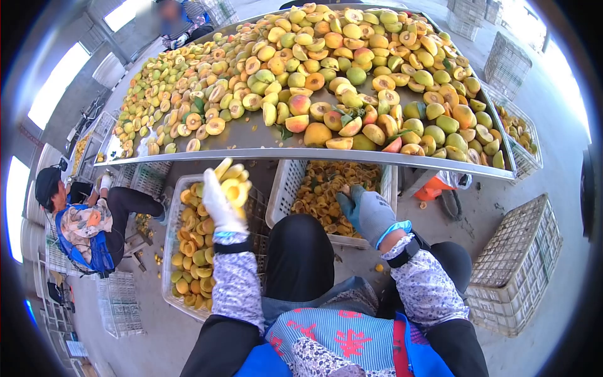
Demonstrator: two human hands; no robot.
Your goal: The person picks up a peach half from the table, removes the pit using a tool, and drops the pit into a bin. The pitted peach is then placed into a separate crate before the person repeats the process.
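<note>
Several pitted fruit halves (235,188) are held in my left hand (221,204), which wears a white glove and is raised over the white crate of halves (168,267) at the left. My right hand (370,212), in a grey-blue glove, is over the basket (276,195) of small brown-orange pieces (321,188) under the table edge. Its fingers are bent together around something small and brownish at the fingertips, too small to name. Beyond both hands, a metal table (276,152) carries a large heap of whole and halved fruit (314,63).
A seated person (85,220) in a blue apron is at the left; another person (182,22) is behind the table. Stacked crates (518,264) stand at the right, with an orange bag (434,187) below the table. Another crate of fruit (531,160) sits beyond the table's right side.
</note>
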